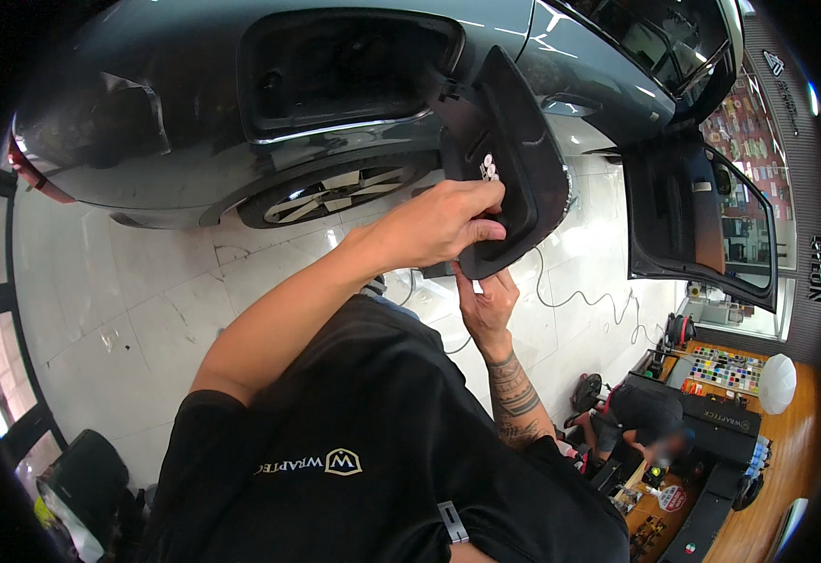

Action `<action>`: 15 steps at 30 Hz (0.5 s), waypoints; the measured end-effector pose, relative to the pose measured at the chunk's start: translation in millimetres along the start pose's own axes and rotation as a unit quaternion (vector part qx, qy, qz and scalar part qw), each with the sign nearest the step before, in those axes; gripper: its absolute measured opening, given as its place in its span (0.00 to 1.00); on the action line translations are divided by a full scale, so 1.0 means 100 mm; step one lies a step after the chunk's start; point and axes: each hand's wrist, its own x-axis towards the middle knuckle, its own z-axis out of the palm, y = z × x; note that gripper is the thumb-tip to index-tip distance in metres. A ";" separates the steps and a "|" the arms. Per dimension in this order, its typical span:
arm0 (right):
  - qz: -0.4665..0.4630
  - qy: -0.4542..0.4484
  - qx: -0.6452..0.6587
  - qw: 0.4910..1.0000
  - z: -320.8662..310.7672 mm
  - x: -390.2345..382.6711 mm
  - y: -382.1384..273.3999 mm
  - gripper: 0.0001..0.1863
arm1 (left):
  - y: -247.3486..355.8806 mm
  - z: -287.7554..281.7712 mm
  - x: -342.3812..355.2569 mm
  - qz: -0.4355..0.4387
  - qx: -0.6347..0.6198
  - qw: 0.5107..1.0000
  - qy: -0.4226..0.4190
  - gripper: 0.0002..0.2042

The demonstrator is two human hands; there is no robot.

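Note:
A dark flap (524, 159) stands swung out on its hinge from a large recessed opening (349, 70) in the side of a grey car (195, 103). Its inner face is black and carries a small pale label. My left hand (453, 223) is closed at the near inner edge of the flap, thumb and curled fingers against it. Below it, my right hand (487, 305) pinches the flap's lower rim from underneath, its fingertips partly hidden behind the panel. Anything small between the fingers of either hand cannot be made out.
Under the opening sits a car wheel (345, 195). To the right, a car door (697, 220) hangs open. A thin cable (575, 300) runs over the tiled floor (162, 291). At lower right another person (645, 422) bends beside a dark workbench (720, 427).

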 end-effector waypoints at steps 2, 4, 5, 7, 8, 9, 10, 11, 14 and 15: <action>0.043 0.013 0.011 0.999 0.02 -0.04 -0.03 0.10 | 0.01 0.01 0.01 -0.002 -0.007 1.000 0.003 0.12; 0.079 0.032 0.021 0.996 0.06 -0.06 -0.06 0.10 | 0.02 0.01 0.01 -0.002 -0.024 1.000 0.009 0.11; 0.096 0.041 0.026 0.994 0.08 -0.06 -0.08 0.10 | 0.02 0.01 0.01 -0.005 -0.020 1.000 0.001 0.12; 0.125 0.058 0.033 0.990 0.11 -0.06 -0.13 0.10 | 0.01 0.01 0.01 -0.011 -0.012 1.000 -0.015 0.13; 0.139 0.066 0.036 0.987 0.12 -0.07 -0.14 0.10 | 0.01 0.01 0.01 -0.009 -0.010 1.000 -0.012 0.13; 0.116 0.042 0.037 0.992 0.10 -0.07 -0.11 0.10 | 0.01 0.00 0.00 -0.006 -0.009 1.000 -0.010 0.13; 0.093 0.018 0.037 0.995 0.07 -0.07 -0.06 0.10 | 0.01 0.00 0.00 -0.004 -0.007 1.000 -0.007 0.13; 0.070 -0.006 0.038 0.997 0.02 -0.06 0.00 0.10 | 0.00 -0.02 0.00 -0.003 -0.009 1.000 -0.009 0.13; -0.073 -0.151 -0.033 0.985 -0.22 0.11 0.16 0.07 | 0.01 -0.03 -0.03 -0.012 -0.006 1.000 -0.024 0.13; -0.108 -0.182 -0.066 0.975 -0.31 0.17 0.22 0.07 | 0.02 -0.02 -0.01 -0.013 -0.005 1.000 -0.028 0.13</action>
